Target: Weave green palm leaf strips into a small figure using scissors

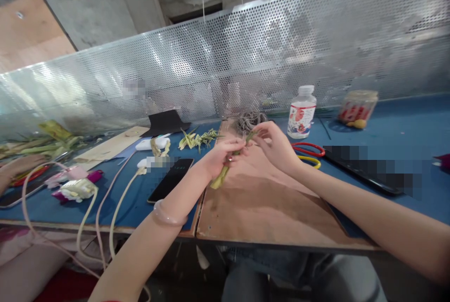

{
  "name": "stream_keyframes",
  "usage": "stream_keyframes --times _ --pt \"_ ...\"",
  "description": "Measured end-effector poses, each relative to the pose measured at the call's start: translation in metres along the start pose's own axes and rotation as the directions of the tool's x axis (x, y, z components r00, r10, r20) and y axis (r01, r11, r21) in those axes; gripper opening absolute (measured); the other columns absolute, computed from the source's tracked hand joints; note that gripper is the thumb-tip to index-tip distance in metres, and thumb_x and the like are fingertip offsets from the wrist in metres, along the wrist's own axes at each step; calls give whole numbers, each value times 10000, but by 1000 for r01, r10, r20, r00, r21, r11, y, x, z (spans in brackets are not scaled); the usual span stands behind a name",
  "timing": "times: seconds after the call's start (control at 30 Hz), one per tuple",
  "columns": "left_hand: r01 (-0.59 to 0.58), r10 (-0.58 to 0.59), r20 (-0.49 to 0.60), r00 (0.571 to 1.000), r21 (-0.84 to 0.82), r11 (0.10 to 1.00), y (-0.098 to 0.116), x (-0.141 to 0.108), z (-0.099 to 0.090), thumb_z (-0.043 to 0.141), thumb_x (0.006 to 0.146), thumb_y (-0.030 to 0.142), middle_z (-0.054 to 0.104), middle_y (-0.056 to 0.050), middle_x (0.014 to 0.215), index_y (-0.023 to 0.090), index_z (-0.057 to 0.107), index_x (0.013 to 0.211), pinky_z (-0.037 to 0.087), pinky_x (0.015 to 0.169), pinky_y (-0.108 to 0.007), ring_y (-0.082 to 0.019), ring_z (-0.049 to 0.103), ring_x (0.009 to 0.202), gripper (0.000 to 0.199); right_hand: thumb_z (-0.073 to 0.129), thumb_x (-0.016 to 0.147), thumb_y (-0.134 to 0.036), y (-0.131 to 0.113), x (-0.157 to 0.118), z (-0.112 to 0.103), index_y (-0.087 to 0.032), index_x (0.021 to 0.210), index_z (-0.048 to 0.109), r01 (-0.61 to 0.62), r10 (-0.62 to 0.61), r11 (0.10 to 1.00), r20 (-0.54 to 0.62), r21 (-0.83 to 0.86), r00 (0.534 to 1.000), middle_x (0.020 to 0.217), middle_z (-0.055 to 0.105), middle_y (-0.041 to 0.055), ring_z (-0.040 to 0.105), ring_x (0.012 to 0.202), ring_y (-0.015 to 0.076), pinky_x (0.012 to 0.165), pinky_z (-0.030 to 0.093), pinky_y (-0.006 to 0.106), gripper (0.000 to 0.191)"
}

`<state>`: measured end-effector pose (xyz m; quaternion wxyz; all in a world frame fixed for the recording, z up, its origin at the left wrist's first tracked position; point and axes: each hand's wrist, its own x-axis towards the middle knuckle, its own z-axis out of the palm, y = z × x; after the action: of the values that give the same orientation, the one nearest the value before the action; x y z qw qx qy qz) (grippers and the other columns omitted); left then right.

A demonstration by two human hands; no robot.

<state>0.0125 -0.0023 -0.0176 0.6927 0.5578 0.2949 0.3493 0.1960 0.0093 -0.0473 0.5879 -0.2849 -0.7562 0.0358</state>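
My left hand (pixel 222 155) is closed around a narrow green plant piece (pixel 219 180), which looks like folded leaf or stalk. Its pale yellowish end sticks out below my fingers, slanting toward the table. My right hand (pixel 276 145) pinches the upper green end of the same piece with thumb and finger. Both hands meet above the bare wooden strip of the table (pixel 253 208). Just behind them lies a tangled coil of grey cord (pixel 250 121). Beyond my left hand is a small bunch of cut green leaves (pixel 199 139).
Left are a phone (pixel 172 179), white plugs with cables (pixel 151 144) and another person's hand (pixel 30 160). Right stand a labelled bottle (pixel 301 115) and a jar (pixel 358 105), near a red loop (pixel 309 149) and a black flat object (pixel 365 173). A perforated metal screen (pixel 158 72) runs behind.
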Motion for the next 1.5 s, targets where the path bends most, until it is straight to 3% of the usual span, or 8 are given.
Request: stream_keyframes --times 0.07,0.23,0.4,0.6,0.87,1.1,1.3,1.5 --pt "-33 29 -49 998 -80 996 1 2 -2 610 758 206 522 9 646 104 621 875 98 349 -147 13 252 390 155 522 858 -197 -2 0 -2 -222 1050 510 81 -83 996 -49 -45 995 966 558 72 567 811 182 743 489 365 194" --pt "-27 19 -62 998 -140 990 0 5 -4 617 745 186 489 25 614 112 566 769 143 357 -139 10 286 390 93 508 876 -180 -8 -1 -1 -230 1068 564 399 -380 898 130 -185 916 972 588 89 536 915 212 779 472 387 206" --pt "10 -14 -65 998 -61 998 -3 4 0 617 752 226 478 26 596 127 535 744 118 355 -135 5 278 386 129 497 886 -192 -6 -3 1 -215 955 633 427 -407 866 128 -261 904 928 618 87 517 835 198 734 465 367 154" --pt "10 -3 -106 994 63 998 -5 3 4 611 734 265 488 17 584 145 506 711 90 364 -150 -8 282 388 161 488 887 -179 -6 0 -3 -199 921 620 501 -441 812 247 -299 863 955 657 72 526 935 213 815 433 382 137" --pt "-95 170 -220 961 315 944 -9 3 11 624 723 337 616 -25 602 173 505 764 136 380 -165 -22 284 373 207 432 900 -148 -4 -4 3 -185 910 556 404 -363 871 190 -278 912 919 632 98 561 877 216 746 435 368 130" --pt "-195 301 -233 925 388 901 -15 5 11 646 718 374 659 -32 687 170 524 772 232 401 -165 -22 347 396 243 434 881 -135 -3 -4 6 -206 890 506 338 -319 928 133 -156 938 905 572 95 527 878 217 746 453 373 102" --pt "-228 357 -307 882 385 894 -15 5 14 659 708 379 532 45 605 179 548 756 267 398 -153 -21 386 409 234 403 897 -124 -5 -3 7 -211 859 499 314 -288 924 142 -217 947 935 604 91 505 882 220 774 419 400 135" --pt "-215 345 -324 881 376 901 -14 5 12 663 706 378 455 63 573 175 531 727 267 389 -143 -19 389 407 243 425 903 -150 -11 -4 5 -221 844 505 301 -270 907 141 -296 953 996 635 70 486 1025 244 839 360 425 123"
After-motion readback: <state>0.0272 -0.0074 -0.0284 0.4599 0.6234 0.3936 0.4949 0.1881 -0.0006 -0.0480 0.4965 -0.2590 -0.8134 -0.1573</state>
